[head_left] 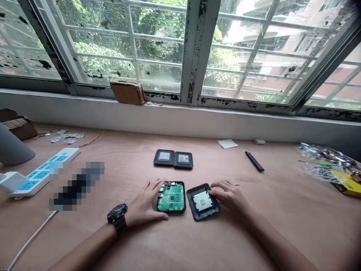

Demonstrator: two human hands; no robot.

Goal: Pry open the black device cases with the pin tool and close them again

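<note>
My left hand (148, 203), with a black watch on its wrist, curves round the left side of an opened black set-top-box-like case (185, 199). Fingers lie along its upper left corner and the thumb near its lower left. A green circuit board (172, 201) sits face up inside. Beside it on the right, a black cover (200, 215) lies tilted with its inner side up, bearing a white metal plate (202, 200). My right hand (227, 194) grips this cover at its upper right edge; the fingertips partly hide that edge.
Behind stand two closed black boxes (164, 157) with labels. A black bar-shaped object (254, 162) and a white pad (227, 143) lie back right. Plastic bags (321, 158) and a yellow box (345, 184) are far right. A white power strip (46, 171) and blurred dark item (76, 188) lie left.
</note>
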